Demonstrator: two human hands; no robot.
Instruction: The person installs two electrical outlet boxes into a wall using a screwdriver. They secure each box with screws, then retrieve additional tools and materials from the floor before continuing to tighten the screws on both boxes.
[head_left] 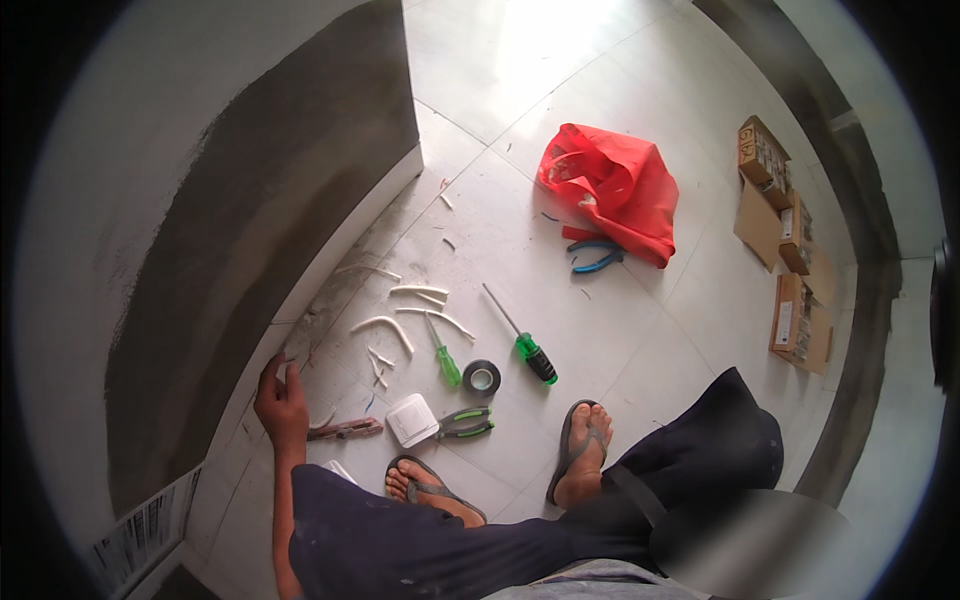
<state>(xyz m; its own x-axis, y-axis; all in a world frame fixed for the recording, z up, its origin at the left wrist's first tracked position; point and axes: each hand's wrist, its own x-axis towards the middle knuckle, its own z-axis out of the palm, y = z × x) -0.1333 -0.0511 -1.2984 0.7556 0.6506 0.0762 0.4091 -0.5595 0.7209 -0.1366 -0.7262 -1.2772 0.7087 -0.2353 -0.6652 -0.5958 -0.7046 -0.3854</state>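
Note:
My left hand (282, 402) is low beside the base of the left wall, fingers drawn together at a small pale bit that is too small to make out. Close to it lie a reddish-brown, worn hand tool (346, 430) and a square white plastic box (410, 420). Green-and-black handled pliers (466, 423) touch the box's right side. Beyond them are a roll of black tape (482, 378), a small green screwdriver (444, 360) and a larger green-and-black screwdriver (536, 358). Several cut white cable sheath pieces (386, 328) are scattered nearby. My right hand is out of view.
A crumpled red bag (625, 195) lies farther off, with blue-handled pliers (598, 258) at its near edge. Open cardboard boxes (788, 320) line the right wall. My sandalled feet (585, 450) stand on the pale tiled floor (560, 300). A wall corner (412, 160) juts in at left.

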